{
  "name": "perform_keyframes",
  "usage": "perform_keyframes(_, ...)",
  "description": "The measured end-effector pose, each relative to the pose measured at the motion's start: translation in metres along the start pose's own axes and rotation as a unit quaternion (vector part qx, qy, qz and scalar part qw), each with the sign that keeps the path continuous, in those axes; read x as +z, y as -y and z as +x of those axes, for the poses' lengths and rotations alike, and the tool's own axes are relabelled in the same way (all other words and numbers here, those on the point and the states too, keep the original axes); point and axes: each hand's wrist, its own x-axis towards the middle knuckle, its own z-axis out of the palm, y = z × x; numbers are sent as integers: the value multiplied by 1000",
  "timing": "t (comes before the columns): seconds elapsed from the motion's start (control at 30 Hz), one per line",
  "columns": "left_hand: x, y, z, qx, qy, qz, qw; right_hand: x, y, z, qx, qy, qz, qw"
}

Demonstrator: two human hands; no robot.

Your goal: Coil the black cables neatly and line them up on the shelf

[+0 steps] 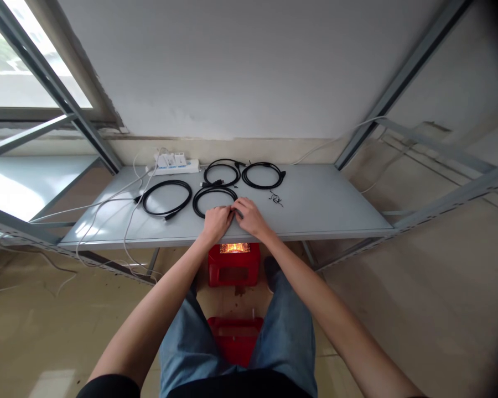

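Note:
My left hand (218, 222) and my right hand (249, 216) meet at the near right side of a coiled black cable (213, 189) lying on a grey metal shelf (323, 204). The fingers of both hands are closed on that side of the coil and hide it; whether a tie is between them I cannot tell. Behind it lies another black cable coil (221, 161), with a third coil (264, 175) to its right. One more cable coil (167, 198) rests at the left. Several short black ties (276, 199) lie in a small heap right of my hands.
A white power strip (193, 166) with plugged-in adapters (170, 160) stands against the wall. White wires (108, 203) trail from it over the shelf's left edge. Metal posts (371, 124) frame the shelf. Below it, a red heater (234, 271) glows near my feet, with a red stool (236, 342) under me.

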Motion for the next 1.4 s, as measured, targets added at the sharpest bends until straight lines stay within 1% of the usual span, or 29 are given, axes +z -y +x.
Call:
perform_keyframes(0.13, 1, 1, 1, -6, 3, -7, 1000, 3, -2, -2, -10, 20, -84, 996)
perform_keyframes(0.27, 4, 4, 3, -3, -4, -20, 1000, 4, -3, -3, -16, 34, -124, 992)
perform_keyframes(0.37, 6, 5, 4, -3, -8, -29, 1000, 4, -1, -4, -24, 30, -141, 989)
perform_keyframes(0.5, 5, 6, 4, 1, -7, -35, 999, 3, 0, -6, -33, 40, -184, 982)
perform_keyframes(0.63, 4, 7, 3, 9, -6, -40, 999, -4, 3, -3, -62, 89, -270, 957)
perform_keyframes(0.77, 5, 7, 2, 22, -12, -54, 998, -17, 14, 9, -98, 161, -340, 922)
perform_keyframes(0.93, 5, 7, 2, 24, -8, -69, 997, -25, 31, 25, -114, 239, -372, 890)
perform_keyframes(1.07, 5, 10, 4, 40, -9, -102, 994, -30, 39, 36, -87, 296, -375, 874)
perform_keyframes(1.17, 6, 13, 5, 55, -10, -131, 990, -38, 44, 42, -45, 322, -356, 876)
perform_keyframes(1.27, 6, 14, 6, 56, -12, -139, 989, -42, 48, 45, -13, 309, -335, 890)
perform_keyframes(1.4, 4, 12, 3, 54, -12, -128, 990, -36, 55, 38, 23, 284, -308, 908)
